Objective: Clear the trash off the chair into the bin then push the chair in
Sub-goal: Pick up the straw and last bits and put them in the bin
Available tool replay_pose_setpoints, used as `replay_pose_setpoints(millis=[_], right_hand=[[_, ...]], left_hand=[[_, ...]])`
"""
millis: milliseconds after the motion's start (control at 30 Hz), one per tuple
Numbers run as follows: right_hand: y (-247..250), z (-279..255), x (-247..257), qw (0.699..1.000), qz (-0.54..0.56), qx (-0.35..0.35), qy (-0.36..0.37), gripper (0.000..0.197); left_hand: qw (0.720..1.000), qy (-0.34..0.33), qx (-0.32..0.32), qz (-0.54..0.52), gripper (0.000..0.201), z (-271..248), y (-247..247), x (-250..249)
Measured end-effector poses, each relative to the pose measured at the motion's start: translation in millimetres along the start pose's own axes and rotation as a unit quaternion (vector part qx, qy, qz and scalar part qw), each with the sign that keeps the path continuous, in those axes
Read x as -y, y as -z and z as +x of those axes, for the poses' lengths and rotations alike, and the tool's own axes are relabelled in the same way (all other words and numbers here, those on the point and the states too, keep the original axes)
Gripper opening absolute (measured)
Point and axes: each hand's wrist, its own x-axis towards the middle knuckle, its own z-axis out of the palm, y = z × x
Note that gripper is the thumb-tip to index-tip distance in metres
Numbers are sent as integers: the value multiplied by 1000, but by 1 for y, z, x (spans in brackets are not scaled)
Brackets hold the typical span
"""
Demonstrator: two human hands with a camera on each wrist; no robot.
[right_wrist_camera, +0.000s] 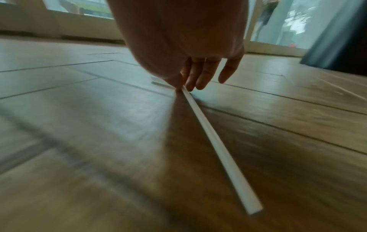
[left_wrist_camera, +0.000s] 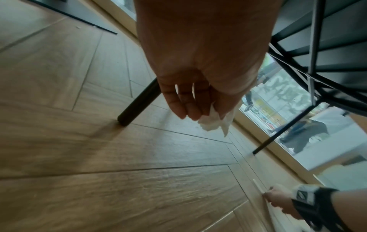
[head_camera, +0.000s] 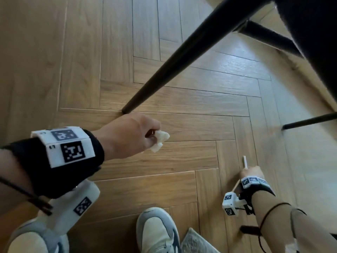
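Low over the wood floor, we hold trash in both hands.

Head view: our left hand pinches a soft, light crumpled tissue. Right wrist view: our right hand pinches a light, stiff straw near one end, best gripped mid-length.

Your head camera looks steeply down at the wood floor, taking in both hands and the black chair leg from above. Your left wrist camera sits close behind the left hand, low, facing along the floor toward the window; it shares that chair leg and the right hand with the head view. Your right wrist camera skims the floor behind the right hand.
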Motion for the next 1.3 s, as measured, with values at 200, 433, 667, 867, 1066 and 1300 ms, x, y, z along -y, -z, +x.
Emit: replay_pose_setpoints(millis=[200, 433, 667, 867, 1066, 1300], right_hand=[[-9, -158, 78, 975, 19, 48, 217, 11], [14, -421, 161, 833, 16, 306, 461, 10], [26, -581, 217, 793, 66, 409, 446, 6], [24, -609, 232, 784, -103, 453, 413, 47], [109, -599, 220, 784, -158, 455, 392, 18], [286, -614, 222, 810, -79, 432, 389, 13]], left_hand=[[998, 62, -18, -24, 11, -52, 22, -11], [939, 235, -240, -75, 12, -202, 81, -12], [776, 405, -451, -171, 12, -298, 138, 11], [770, 496, -265, -301, 80, -322, 160, 34], [796, 467, -235, -306, 27, -337, 197, -39], [841, 437, -99, -303, 9, -349, 249, -158]])
